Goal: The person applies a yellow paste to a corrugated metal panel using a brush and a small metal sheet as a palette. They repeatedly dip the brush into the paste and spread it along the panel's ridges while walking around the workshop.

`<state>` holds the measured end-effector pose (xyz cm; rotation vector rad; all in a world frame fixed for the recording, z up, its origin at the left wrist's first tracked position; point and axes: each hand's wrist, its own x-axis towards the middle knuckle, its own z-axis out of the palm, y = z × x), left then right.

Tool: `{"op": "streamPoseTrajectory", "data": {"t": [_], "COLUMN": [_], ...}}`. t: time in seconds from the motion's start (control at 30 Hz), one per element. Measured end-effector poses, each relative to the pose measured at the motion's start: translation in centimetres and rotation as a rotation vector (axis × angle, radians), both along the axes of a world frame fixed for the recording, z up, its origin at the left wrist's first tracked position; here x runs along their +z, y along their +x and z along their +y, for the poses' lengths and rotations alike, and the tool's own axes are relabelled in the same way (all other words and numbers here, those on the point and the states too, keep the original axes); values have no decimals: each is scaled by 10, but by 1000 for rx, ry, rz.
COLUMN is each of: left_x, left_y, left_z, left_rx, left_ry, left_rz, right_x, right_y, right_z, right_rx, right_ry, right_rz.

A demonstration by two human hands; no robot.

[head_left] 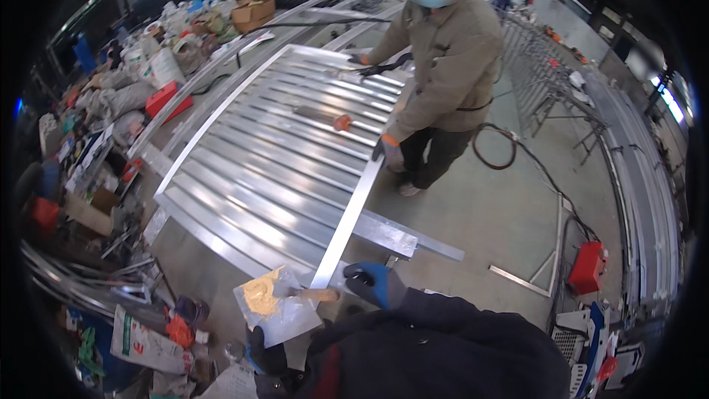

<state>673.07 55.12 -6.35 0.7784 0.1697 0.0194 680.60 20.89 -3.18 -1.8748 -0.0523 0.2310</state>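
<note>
My left hand (pixel 267 358), in a dark and blue glove, grips the lower edge of a square pale mixing board (pixel 284 331). A heap of yellow putty (pixel 261 294) lies on the board's far left part. The wooden handle (pixel 320 295) of a putty knife sticks out over the board's right side; its blade lies toward the putty. My right hand (pixel 375 284), in a blue and black glove, is just right of that handle, apart from it, fingers partly bent and seemingly empty. Beyond both hands lies a large ribbed metal panel (pixel 251 170) in a silver frame (pixel 347 223).
Across the panel a co-worker (pixel 450 59) rests gloved hands at its right edge. A flat tool with an orange grip (pixel 341 123) lies on the panel. Sacks and clutter (pixel 140 74) line the left. A red box (pixel 588 267) and hoses (pixel 543 166) are on the right floor.
</note>
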Motion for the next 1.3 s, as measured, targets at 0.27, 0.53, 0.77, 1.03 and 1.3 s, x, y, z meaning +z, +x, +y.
{"op": "streamPoseTrajectory", "data": {"t": [0.27, 0.53, 0.77, 1.03, 1.3], "left_x": [20, 33, 17, -38, 4], "left_y": [-12, -83, -207, -338, -403], "left_z": [-57, -57, -42, -36, -75], "left_rx": [117, 345, 402, 442, 460], "left_ry": [65, 141, 59, -185, -124], "left_rz": [85, 44, 315, 434, 68], "right_x": [-44, -32, -26, -34, -22], "right_y": [32, 24, -33, -150, -247], "right_z": [-30, 19, 56, 55, 8], "right_rx": [78, 351, 651, 691, 781], "right_ry": [156, 265, 197, 163, -25], "right_rz": [123, 238, 343, 412, -37]}}
